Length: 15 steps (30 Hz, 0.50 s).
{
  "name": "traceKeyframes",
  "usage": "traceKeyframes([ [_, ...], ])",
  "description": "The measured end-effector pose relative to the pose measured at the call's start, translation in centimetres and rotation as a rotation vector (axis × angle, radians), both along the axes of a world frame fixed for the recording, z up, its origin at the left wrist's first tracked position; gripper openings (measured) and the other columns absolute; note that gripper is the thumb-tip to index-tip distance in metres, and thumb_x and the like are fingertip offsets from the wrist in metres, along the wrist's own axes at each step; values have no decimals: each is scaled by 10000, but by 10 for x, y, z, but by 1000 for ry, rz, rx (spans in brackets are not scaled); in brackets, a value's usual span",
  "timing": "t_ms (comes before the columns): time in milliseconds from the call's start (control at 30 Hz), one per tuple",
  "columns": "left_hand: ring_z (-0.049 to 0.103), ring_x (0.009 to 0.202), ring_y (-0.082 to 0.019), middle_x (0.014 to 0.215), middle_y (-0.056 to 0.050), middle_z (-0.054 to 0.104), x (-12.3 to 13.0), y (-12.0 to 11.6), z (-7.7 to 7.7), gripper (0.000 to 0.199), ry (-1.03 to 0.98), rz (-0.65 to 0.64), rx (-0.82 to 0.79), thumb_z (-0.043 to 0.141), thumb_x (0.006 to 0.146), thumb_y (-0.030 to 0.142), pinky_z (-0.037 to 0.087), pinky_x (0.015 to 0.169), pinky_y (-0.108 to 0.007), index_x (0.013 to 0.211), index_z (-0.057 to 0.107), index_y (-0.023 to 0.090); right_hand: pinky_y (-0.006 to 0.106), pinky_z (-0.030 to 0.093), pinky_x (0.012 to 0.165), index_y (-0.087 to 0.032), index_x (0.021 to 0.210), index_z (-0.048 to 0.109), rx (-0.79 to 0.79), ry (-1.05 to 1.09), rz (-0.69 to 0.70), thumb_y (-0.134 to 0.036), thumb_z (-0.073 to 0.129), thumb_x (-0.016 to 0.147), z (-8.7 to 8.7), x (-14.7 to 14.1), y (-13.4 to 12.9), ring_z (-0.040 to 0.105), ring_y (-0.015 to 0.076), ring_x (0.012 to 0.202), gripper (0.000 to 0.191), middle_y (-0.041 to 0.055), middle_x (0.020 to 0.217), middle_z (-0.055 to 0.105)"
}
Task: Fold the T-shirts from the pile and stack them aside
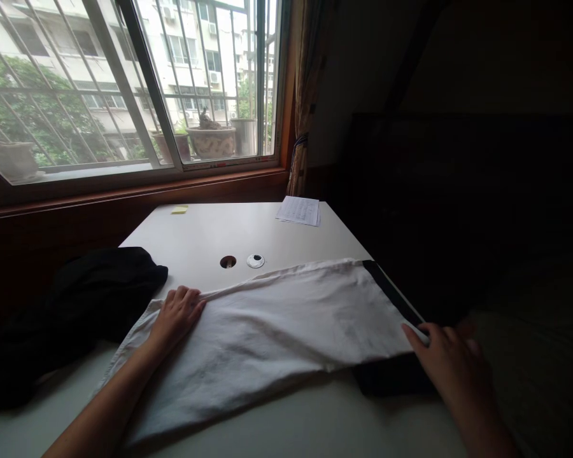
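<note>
A white cloth garment (277,324), long and slightly wrinkled, lies spread across the white table. My left hand (179,312) rests on its upper left edge, fingers bent and close together around the fabric. At the garment's lower right corner, my right hand (446,350) pinches the cloth between thumb and fingers. Dark cloth (391,375) shows beneath the white garment at the right.
A black cloth heap (114,286) lies on the table (210,229) at the left. Farther back are papers (300,211), a yellow note (179,209), a round hole (228,261) and a white round cover (255,261). Behind stands a barred window.
</note>
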<state>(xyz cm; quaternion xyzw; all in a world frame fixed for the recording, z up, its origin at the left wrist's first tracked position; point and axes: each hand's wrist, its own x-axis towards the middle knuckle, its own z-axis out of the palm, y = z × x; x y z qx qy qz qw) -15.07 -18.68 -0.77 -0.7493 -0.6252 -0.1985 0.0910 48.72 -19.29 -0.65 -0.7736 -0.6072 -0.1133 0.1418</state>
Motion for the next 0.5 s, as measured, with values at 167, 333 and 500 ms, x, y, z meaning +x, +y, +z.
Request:
traceKeyframes([
  [167,508,1015,-295,1079,-90,584,-8,-3,-5,330,-23,8,12,469,999,498,484,914,-473,1123,625,236,494,464,815,-248,829,639,-69,119,23,-708,451,843,-6,7,-2,594,349,851,497,121,929,676],
  [333,524,1019,-279,1083,-77,597,-16,-8,-5,323,-39,-33,8,459,1005,494,476,958,-472,1130,619,243,469,479,823,-250,741,604,-29,287,107,-685,469,806,-2,19,-1,617,326,856,460,107,865,634],
  [500,537,1045,-269,1106,-70,595,-21,-22,-3,316,-49,-35,-17,457,1009,494,479,973,-464,1146,608,253,394,512,701,-259,636,567,-137,422,206,-668,529,782,19,28,-19,628,261,725,437,68,753,631],
])
